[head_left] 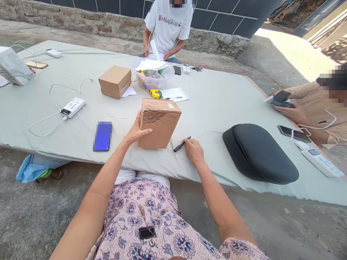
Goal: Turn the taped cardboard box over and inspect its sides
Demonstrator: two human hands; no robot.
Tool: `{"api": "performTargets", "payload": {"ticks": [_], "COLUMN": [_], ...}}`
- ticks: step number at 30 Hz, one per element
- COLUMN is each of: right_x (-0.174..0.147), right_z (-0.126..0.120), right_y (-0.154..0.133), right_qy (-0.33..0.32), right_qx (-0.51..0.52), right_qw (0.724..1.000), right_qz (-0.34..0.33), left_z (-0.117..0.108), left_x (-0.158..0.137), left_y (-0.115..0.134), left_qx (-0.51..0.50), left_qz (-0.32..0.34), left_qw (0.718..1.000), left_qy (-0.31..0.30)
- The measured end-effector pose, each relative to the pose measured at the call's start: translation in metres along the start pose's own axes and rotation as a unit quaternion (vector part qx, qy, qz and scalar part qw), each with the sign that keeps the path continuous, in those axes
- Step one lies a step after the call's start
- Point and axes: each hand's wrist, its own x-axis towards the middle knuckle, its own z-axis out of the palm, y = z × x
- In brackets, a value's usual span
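Observation:
My left hand (139,130) grips the left side of a brown cardboard box (159,126), thumb across its near face. Black scribbled lines run along the box's upper part, and a small white label sits on its top edge. The box is upright in front of me; whether its base touches the table I cannot tell. To the right of it, my right hand (194,151) has its fingers closed on a black pen (179,146), low over the cloth. A phone (102,136) with a blue screen lies left of my left hand.
Beyond the box are a second cardboard box (115,81), a yellow tape measure (155,94), a written sheet (176,93) and a full plastic basket (153,80). A black cushion-like object (260,153) lies right, a white power bank (73,107) left. Two people sit at the far and right sides.

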Motion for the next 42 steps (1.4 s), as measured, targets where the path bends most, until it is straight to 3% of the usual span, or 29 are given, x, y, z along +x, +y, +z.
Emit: {"api": "performTargets", "payload": {"ticks": [4, 7, 9, 10, 14, 18, 23, 26, 29, 31, 34, 36, 38, 40, 42], "right_x": [-0.009, -0.015, -0.017, -0.017, -0.004, 0.008, -0.001, -0.007, -0.005, -0.001, 0.004, 0.001, -0.008, -0.021, -0.031], "right_z": [-0.004, -0.029, -0.054, -0.066, -0.097, -0.092, -0.074, -0.078, -0.093, -0.103, -0.108, -0.103, -0.093, -0.082, -0.071], "right_y": [-0.008, -0.040, -0.074, -0.093, -0.161, -0.194, -0.179, -0.154, -0.142, -0.148, -0.171, -0.182, -0.181, -0.164, -0.135], "right_qy": [0.125, 0.354, 0.413, 0.416, 0.362, 0.334, 0.287, 0.345, 0.433, 0.432, 0.355, 0.316, 0.308, 0.323, 0.354], "right_qx": [0.059, 0.205, 0.295, 0.332, 0.379, 0.369, 0.337, 0.306, 0.299, 0.312, 0.310, 0.303, 0.306, 0.313, 0.294], "right_qw": [0.990, 0.912, 0.862, 0.844, 0.818, 0.821, 0.860, 0.870, 0.844, 0.837, 0.848, 0.834, 0.815, 0.818, 0.846], "right_qz": [0.002, 0.035, -0.017, -0.067, -0.238, -0.279, -0.254, -0.174, -0.104, -0.121, -0.241, -0.335, -0.383, -0.359, -0.269], "left_z": [0.001, 0.003, 0.006, 0.007, 0.011, 0.012, 0.008, 0.005, 0.003, 0.002, 0.000, -0.001, -0.003, -0.007, -0.016], "left_x": [-0.003, -0.006, -0.007, -0.007, -0.006, -0.003, 0.000, -0.001, -0.003, -0.003, -0.004, -0.007, -0.014, -0.027, -0.045], "left_y": [0.008, 0.011, 0.010, 0.009, 0.001, -0.006, -0.006, -0.005, -0.004, -0.005, -0.008, -0.009, -0.008, -0.004, 0.002], "left_qx": [-0.027, -0.027, -0.025, -0.021, 0.008, 0.014, 0.003, 0.002, -0.004, -0.005, -0.004, 0.001, 0.020, 0.054, 0.088], "left_qz": [-0.025, -0.025, -0.024, -0.023, -0.010, 0.018, 0.013, -0.009, -0.009, -0.008, -0.005, -0.001, -0.003, -0.018, -0.039], "left_qw": [0.999, 0.999, 0.999, 0.999, 0.999, 1.000, 1.000, 1.000, 1.000, 1.000, 1.000, 1.000, 1.000, 0.998, 0.994], "left_qy": [0.005, 0.012, 0.020, 0.025, 0.036, 0.020, 0.003, -0.004, -0.016, -0.016, -0.011, -0.005, 0.002, 0.013, 0.046]}}
